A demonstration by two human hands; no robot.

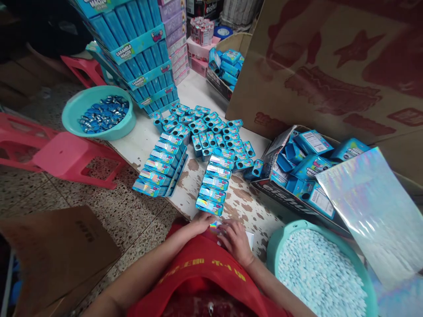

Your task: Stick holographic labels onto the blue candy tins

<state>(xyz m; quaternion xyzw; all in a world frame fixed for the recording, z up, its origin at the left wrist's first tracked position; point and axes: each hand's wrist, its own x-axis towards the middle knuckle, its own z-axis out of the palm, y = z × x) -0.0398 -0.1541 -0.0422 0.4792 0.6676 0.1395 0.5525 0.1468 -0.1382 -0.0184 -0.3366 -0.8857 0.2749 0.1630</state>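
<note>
Had left hand [202, 222] and right hand [236, 240] together at a small shiny piece [214, 226] just on the near side of the blue box row [213, 182], couldn't tell gripping from merely touching, looked mid-alignment or smoothing, and probably needed steady, even pressure with both hands next.

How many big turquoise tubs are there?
2: one turquoise tub at the left, beside the tall stack of blue boxes; another tub at the lower right. More could be hidden behind things.
</note>
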